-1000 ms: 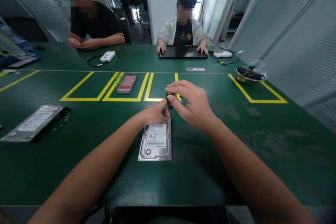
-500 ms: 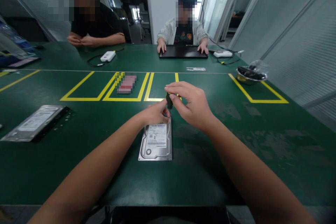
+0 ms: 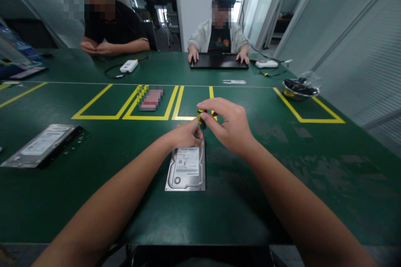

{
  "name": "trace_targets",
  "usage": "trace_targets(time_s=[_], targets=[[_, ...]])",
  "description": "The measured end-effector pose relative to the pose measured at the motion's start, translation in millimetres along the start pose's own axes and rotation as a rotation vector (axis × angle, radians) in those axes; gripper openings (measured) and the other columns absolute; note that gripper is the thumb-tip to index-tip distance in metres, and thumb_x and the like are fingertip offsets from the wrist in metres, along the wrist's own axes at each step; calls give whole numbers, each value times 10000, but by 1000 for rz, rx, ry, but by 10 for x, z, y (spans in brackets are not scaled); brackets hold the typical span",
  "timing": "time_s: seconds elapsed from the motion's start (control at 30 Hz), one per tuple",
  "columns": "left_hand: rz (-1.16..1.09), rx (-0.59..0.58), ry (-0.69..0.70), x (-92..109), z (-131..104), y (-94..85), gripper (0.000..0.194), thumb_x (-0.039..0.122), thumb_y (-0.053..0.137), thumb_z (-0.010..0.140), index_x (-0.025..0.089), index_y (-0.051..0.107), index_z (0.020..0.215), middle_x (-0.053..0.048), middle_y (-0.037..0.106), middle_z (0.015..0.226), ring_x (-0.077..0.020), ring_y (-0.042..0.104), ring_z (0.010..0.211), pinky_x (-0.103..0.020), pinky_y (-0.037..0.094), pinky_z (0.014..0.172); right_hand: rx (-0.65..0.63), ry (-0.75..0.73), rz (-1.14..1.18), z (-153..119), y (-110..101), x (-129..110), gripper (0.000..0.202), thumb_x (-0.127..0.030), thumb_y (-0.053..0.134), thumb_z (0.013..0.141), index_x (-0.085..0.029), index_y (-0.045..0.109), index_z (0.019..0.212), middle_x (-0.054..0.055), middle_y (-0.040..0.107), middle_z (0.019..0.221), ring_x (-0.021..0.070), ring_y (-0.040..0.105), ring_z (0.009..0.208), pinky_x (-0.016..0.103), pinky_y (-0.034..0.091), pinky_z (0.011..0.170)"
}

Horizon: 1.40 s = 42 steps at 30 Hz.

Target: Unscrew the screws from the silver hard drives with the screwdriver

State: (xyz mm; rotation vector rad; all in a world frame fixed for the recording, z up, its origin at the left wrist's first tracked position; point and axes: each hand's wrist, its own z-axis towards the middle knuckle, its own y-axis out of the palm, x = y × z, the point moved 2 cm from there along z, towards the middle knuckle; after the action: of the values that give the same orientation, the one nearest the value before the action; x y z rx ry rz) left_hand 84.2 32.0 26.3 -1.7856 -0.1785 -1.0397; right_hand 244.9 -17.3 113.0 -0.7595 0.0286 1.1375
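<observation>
A silver hard disk drive (image 3: 187,171) with a white label lies flat on the green table in front of me. My left hand (image 3: 187,135) is closed over its far end, covering that part, with thumb and fingers bent near the far right corner. In my right hand (image 3: 227,123) is a screwdriver (image 3: 202,119) with a black and yellow handle, held nearly upright between thumb and fingers. Its thin shaft points down at the drive's far right corner, beside my left fingertips. The exact spot of the tip is too small to make out.
Another hard drive (image 3: 42,145) lies at the left, small bits beside it. Yellow tape outlines (image 3: 147,118) mark the table; a blurred pink item (image 3: 152,100) lies in one. A bowl of dark parts (image 3: 300,91) stands right. Across sit two people, one touching a black panel (image 3: 219,61).
The screwdriver handle has turned in my right fingers, and more of its yellow shows. My left hand and the drive have stayed in place.
</observation>
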Motion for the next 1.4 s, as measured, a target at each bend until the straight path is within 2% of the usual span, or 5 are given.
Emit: trace_targets(time_s=[0.13,0.33,0.53,1.03,1.4], targets=[[-25,-48,-4,16,1,1,419,272,697,674,191,525,1047,-33,655,899,-205,624,796,-322,450,695,57,57,-62,-1,-17,23,72,-256,671,852,-200,704,884,22,665,847,158,623,802,300,513,725],[-78,-39,28,-31,18,14,483,272,713,673,195,519,1109,-39,660,939,-197,615,808,-306,444,701,43,8,-24,2,-13,-1,151,-155,574,880,-184,695,964,62,723,1020,185,658,984,327,513,835],[4,-60,-40,-30,13,1,371,312,706,687,179,559,1001,-34,650,899,-207,613,808,-317,434,702,12,40,-72,15,-15,-3,77,-257,679,840,-192,682,882,17,680,849,157,614,798,287,483,706],[30,-52,-72,27,-12,-9,378,320,709,684,176,582,1010,-46,654,939,-223,620,856,-337,448,737,25,47,-112,22,-30,-21,134,-298,679,840,-182,617,811,-9,616,757,132,553,704,261,419,648],[-41,-34,-6,-21,7,9,474,285,713,678,195,514,1100,-28,660,936,-190,613,791,-307,440,687,1,36,-96,14,-46,-16,97,-165,586,862,-188,661,919,36,679,896,172,614,845,315,471,767]])
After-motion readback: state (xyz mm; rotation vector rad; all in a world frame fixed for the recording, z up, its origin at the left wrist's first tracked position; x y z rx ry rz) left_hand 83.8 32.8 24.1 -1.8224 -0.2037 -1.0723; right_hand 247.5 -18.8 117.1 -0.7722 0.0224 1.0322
